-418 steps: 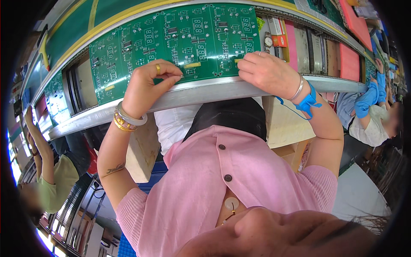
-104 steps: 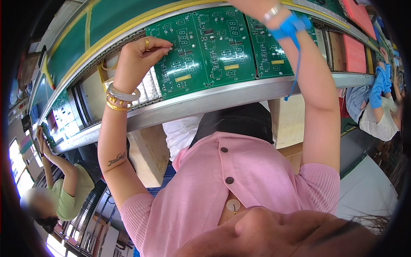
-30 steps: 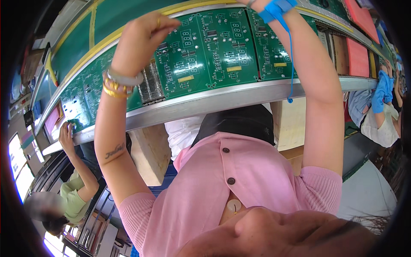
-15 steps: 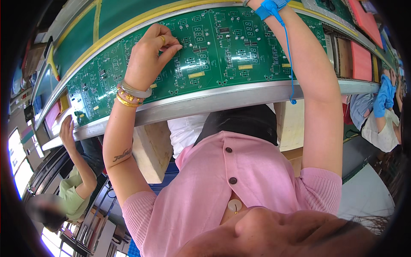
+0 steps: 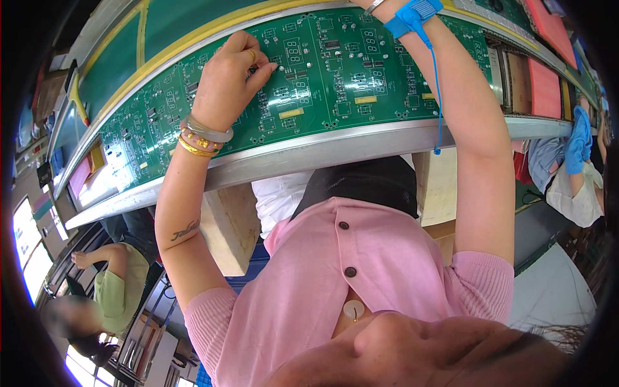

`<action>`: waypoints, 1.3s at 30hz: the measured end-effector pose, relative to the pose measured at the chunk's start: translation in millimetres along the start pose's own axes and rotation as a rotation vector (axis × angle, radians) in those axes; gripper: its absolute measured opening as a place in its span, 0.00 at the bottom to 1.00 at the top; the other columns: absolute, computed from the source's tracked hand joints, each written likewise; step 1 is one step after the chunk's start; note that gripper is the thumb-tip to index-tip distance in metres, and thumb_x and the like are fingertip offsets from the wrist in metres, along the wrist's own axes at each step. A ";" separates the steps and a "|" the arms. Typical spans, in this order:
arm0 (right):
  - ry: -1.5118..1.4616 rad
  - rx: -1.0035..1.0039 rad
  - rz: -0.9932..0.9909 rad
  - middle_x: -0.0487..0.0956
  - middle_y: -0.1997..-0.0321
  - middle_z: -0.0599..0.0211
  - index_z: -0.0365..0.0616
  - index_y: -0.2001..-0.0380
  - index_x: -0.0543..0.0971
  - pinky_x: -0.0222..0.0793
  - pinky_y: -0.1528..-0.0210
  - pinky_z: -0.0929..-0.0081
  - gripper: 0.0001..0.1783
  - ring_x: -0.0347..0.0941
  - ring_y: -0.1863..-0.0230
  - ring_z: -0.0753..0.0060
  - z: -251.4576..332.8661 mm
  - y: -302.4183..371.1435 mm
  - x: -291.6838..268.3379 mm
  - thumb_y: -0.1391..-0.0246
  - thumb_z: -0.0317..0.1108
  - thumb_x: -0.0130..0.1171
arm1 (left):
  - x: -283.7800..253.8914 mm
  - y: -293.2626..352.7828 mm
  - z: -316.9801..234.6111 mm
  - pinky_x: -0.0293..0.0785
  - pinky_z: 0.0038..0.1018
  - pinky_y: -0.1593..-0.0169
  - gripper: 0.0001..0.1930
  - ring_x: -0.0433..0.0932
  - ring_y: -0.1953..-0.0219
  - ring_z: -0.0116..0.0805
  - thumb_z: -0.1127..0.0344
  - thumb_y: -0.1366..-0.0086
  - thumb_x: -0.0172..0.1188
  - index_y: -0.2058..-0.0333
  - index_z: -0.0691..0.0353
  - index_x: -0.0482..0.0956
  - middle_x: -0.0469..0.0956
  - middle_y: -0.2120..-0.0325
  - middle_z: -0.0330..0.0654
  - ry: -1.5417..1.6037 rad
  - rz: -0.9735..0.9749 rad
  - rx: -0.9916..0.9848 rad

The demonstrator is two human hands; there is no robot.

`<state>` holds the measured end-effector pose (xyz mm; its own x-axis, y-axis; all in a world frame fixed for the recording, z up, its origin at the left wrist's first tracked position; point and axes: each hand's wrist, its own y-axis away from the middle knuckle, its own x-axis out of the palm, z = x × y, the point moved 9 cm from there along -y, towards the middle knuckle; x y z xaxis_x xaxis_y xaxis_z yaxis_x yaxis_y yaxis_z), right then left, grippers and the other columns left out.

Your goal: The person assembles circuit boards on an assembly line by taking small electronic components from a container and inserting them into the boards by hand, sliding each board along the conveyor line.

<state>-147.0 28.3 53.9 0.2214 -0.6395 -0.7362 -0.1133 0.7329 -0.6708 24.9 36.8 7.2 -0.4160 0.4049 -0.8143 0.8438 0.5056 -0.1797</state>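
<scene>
Metal rail (image 5: 303, 157) edges green circuit boards (image 5: 322, 84), partly blocked by right forearm (image 5: 461, 77) and blue cord (image 5: 440, 126); left hand (image 5: 231, 79) curled, grasp unclear; right hand out of view.

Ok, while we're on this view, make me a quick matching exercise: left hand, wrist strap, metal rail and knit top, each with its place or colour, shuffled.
Column one
1. Left hand
2. Wrist strap
3. Metal rail
4. Knit top

Column two
a. Pink
b. Along the near edge of the green circuit boards
c. Over the face of the green circuit boards
d. Bright blue

Right pairs: 1-c, 2-d, 3-b, 4-a.
</scene>
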 end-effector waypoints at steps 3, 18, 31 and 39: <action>-0.025 0.037 0.056 0.77 0.74 0.58 0.43 0.74 0.77 0.68 0.57 0.62 0.06 0.73 0.64 0.55 7.3 -2.4 11.1 0.49 0.30 0.50 | 0.6 6.5 4.8 0.73 0.33 0.66 0.07 0.75 0.69 0.41 0.67 0.46 0.65 0.73 0.66 0.80 0.72 0.68 0.42 -0.036 0.002 0.012; -0.546 0.104 -0.016 0.75 0.71 0.59 0.41 0.67 0.77 0.69 0.62 0.63 0.07 0.72 0.66 0.55 26.1 23.3 -66.8 0.52 0.27 0.58 | -37.9 140.6 31.1 0.50 0.46 0.35 0.33 0.46 0.32 0.56 0.43 0.36 0.50 0.44 0.67 0.69 0.54 0.35 0.50 -0.648 0.106 -0.234; -0.857 0.649 0.331 0.82 0.65 0.69 0.39 0.61 0.80 0.73 0.57 0.82 0.09 0.77 0.63 0.80 8.8 113.2 -45.9 0.46 0.28 0.59 | 28.4 54.8 -50.9 0.50 0.47 0.34 0.34 0.47 0.32 0.54 0.47 0.45 0.61 0.47 0.67 0.73 0.57 0.37 0.50 -0.287 0.160 0.135; -0.494 0.585 0.319 0.79 0.70 0.68 0.42 0.67 0.80 0.71 0.62 0.76 0.05 0.75 0.68 0.71 -8.8 123.0 -60.4 0.49 0.28 0.61 | -2.6 -94.1 -50.0 0.74 0.34 0.58 0.08 0.78 0.63 0.41 0.64 0.44 0.61 0.70 0.62 0.82 0.80 0.69 0.45 -0.670 -0.091 0.359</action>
<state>-182.9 155.0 15.0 0.6797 -0.3047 -0.6672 0.2492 0.9515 -0.1806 -70.3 26.3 53.8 -0.2917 -0.2328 -0.9278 0.9220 0.1897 -0.3375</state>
